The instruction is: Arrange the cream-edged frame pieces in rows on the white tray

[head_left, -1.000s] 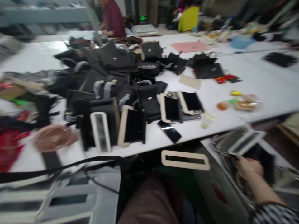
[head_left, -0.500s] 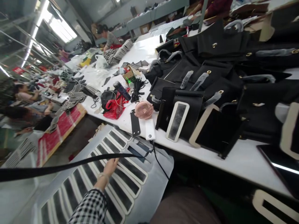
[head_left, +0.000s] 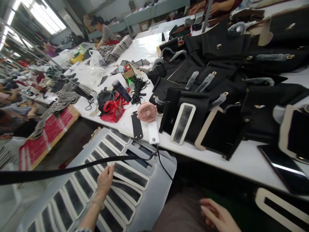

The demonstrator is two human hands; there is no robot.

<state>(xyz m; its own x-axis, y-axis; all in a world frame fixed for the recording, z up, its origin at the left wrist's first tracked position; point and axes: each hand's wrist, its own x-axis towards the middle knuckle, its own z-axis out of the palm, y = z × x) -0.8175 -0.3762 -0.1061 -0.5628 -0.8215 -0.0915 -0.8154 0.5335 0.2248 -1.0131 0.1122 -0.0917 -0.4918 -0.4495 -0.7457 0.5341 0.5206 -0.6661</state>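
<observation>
Head cam: your left hand [head_left: 104, 180] is down on the low surface [head_left: 154, 190] at your left, fingers [head_left: 110, 169] together and lying on one of the framed strips [head_left: 130, 175] laid out there in rows, not gripping anything as far as I can see. A black strap [head_left: 60, 171] runs across just above that hand. Your right hand [head_left: 217, 216] sits low near your lap, fingers loosely spread and holding nothing, with another frame [head_left: 281, 209] just off to its right. Up on the white surface [head_left: 243, 162] there's a pink fan [head_left: 147, 111], a white power bank [head_left: 154, 132], a red bag [head_left: 113, 109] and a heap of black bags [head_left: 217, 74].
</observation>
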